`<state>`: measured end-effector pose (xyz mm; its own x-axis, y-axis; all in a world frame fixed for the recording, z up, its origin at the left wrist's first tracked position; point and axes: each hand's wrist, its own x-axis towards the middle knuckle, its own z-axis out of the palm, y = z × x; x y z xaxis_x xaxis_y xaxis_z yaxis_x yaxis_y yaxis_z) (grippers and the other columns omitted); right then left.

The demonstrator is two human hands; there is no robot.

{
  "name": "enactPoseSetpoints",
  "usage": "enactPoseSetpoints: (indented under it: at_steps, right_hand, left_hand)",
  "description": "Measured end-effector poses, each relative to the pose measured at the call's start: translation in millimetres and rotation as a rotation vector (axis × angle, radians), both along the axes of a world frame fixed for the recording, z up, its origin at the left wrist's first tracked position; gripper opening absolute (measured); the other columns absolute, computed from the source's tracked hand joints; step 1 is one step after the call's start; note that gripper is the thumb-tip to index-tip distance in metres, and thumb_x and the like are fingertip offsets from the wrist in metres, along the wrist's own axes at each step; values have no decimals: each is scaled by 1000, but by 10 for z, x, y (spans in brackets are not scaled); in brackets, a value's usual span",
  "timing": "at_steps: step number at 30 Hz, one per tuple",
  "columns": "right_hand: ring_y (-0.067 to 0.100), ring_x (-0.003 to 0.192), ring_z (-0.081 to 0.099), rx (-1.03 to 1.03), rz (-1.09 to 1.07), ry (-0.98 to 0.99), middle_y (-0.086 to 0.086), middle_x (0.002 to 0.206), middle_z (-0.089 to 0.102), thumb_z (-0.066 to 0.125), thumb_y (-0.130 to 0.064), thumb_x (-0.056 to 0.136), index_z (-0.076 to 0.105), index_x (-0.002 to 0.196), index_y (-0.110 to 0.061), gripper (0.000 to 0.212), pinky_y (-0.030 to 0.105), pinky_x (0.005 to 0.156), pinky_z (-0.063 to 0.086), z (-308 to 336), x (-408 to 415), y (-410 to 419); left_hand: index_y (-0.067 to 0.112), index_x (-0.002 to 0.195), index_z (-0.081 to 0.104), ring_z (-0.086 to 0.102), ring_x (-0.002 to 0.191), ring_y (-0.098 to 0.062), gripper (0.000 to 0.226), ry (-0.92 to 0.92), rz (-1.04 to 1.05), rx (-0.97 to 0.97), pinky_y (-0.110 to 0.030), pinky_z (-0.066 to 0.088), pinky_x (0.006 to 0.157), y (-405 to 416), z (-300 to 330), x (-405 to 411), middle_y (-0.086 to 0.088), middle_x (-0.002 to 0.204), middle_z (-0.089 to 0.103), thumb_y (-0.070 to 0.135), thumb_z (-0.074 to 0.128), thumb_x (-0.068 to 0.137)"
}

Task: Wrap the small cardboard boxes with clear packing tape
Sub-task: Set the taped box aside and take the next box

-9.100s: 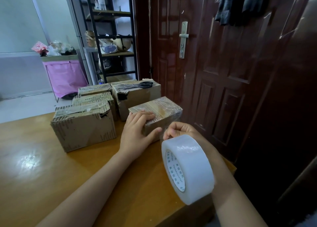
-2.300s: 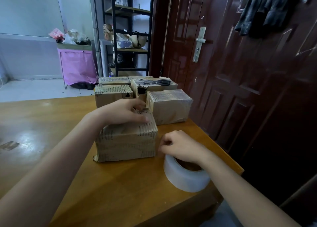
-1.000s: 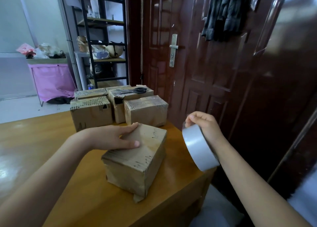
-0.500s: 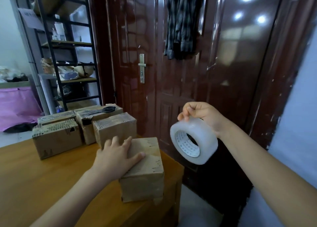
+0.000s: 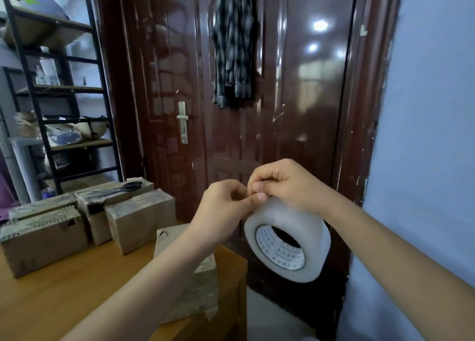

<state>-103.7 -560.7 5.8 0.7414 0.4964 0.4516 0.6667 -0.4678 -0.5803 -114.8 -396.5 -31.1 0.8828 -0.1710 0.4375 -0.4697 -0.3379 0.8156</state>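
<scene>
My right hand (image 5: 288, 186) grips the top of a roll of clear packing tape (image 5: 290, 243), held in the air past the table's right corner. My left hand (image 5: 223, 207) has its fingertips pinched at the roll's top edge, right against the right hand's fingers. A small cardboard box (image 5: 198, 276) stands on the wooden table (image 5: 64, 297) near the corner, partly hidden behind my left forearm. Neither hand touches it. Several more cardboard boxes (image 5: 138, 219) sit in a cluster farther back on the left.
Black scissors (image 5: 123, 187) lie on top of a rear box. A dark red door (image 5: 231, 109) with a hanging plaid garment (image 5: 234, 44) stands behind. A black metal shelf rack (image 5: 56, 96) is at the left. The table's right edge drops off just past the near box.
My left hand has lifted off the near box and come up to the tape roll. The view has tilted upward and to the right.
</scene>
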Motion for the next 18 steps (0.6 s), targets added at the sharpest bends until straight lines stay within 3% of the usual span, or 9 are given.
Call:
enactPoseSetpoints:
  at_steps: [3, 6, 10, 13, 16, 18]
  right_hand:
    - [15, 86, 65, 6, 0, -4, 2, 89, 66, 61, -2, 91, 72, 78, -21, 25, 29, 85, 52, -43, -33, -78]
    - [15, 85, 65, 36, 8, 0, 4, 95, 64, 62, -1, 91, 73, 79, -21, 25, 27, 82, 53, -76, -44, -113]
    - [11, 85, 67, 78, 0, 34, 3, 93, 69, 62, -1, 90, 74, 82, -23, 27, 23, 79, 52, -99, -40, -118]
    - [18, 86, 70, 126, -23, 35, 1, 89, 72, 62, 1, 90, 75, 84, -23, 28, 24, 80, 54, -131, -37, -105]
    - [7, 89, 70, 113, -109, 4, -7, 88, 73, 64, -2, 89, 75, 89, -28, 28, 24, 86, 54, -136, -36, -132]
    - [6, 92, 69, 112, -180, -35, -6, 95, 73, 65, -5, 90, 75, 100, -23, 23, 27, 90, 53, -127, -40, -220]
  left_hand:
    - [0, 82, 69, 66, 68, -26, 31, 2, 10, -5, -38, 54, 66, -76, -65, -36, -13, 73, 70, 30, 74, 84]
    - [-5, 77, 68, 66, 60, -17, 30, 40, -27, -88, -28, 55, 60, -123, -78, -82, -16, 70, 70, 24, 75, 83]
    - [2, 66, 66, 64, 55, -10, 25, 90, -62, -175, -18, 50, 53, -130, -94, -92, -7, 60, 67, 18, 74, 84]
    - [2, 64, 66, 66, 57, -12, 25, 95, -70, -199, -18, 52, 55, -131, -80, -83, -8, 62, 68, 14, 74, 84]
    - [-9, 70, 65, 68, 61, -15, 25, 53, -53, -197, -22, 56, 60, -174, -48, -31, -10, 66, 70, 10, 74, 84]
    - [-4, 71, 67, 70, 64, -18, 23, -28, -32, -110, -29, 58, 65, -248, -11, 27, -7, 66, 71, 13, 74, 85]
